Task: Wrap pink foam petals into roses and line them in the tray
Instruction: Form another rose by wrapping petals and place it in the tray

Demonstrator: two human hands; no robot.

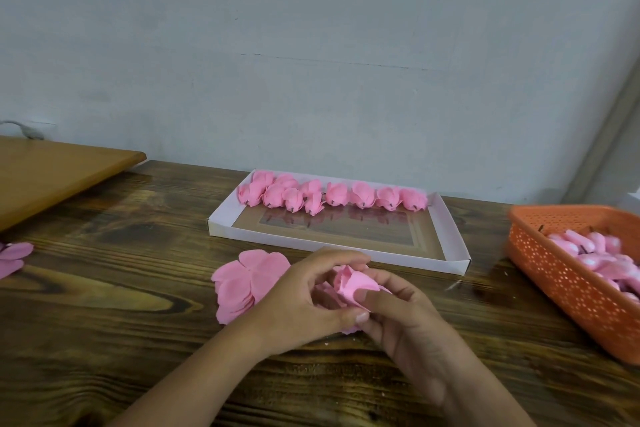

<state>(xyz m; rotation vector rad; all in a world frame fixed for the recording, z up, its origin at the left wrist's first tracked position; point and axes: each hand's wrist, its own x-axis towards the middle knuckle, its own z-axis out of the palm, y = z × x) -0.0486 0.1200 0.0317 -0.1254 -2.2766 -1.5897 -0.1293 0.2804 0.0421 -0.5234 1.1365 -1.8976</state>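
So the half-wrapped rose (pixel 353 282) is being held just above the table (pixel 104 305), a little in front of the tray's near wall; it's pinched from both sides, the left hand (pixel 311 298) curled over the top and side with the thumb pressed low at the base, the right hand (pixel 398 319) cupped under and round the outer petals; probably so the layers can't spring open while they're being rolled. A stack of flat petals (pixel 242 284) is kept touching the left hand's far side, within easy reach for the next layer. The tray (pixel 446 253) is parked straight ahead; finished roses (pixel 332 196) are lined along its far wall only, bunched double at the left end, so the whole near half is left open and a rose could be dropped in over the low near wall without anything being knocked. The orange basket (pixel 561 274) of buds sits well off to the right, a few spare petals (pixel 14 255) at the left edge; decent elbow room either way.
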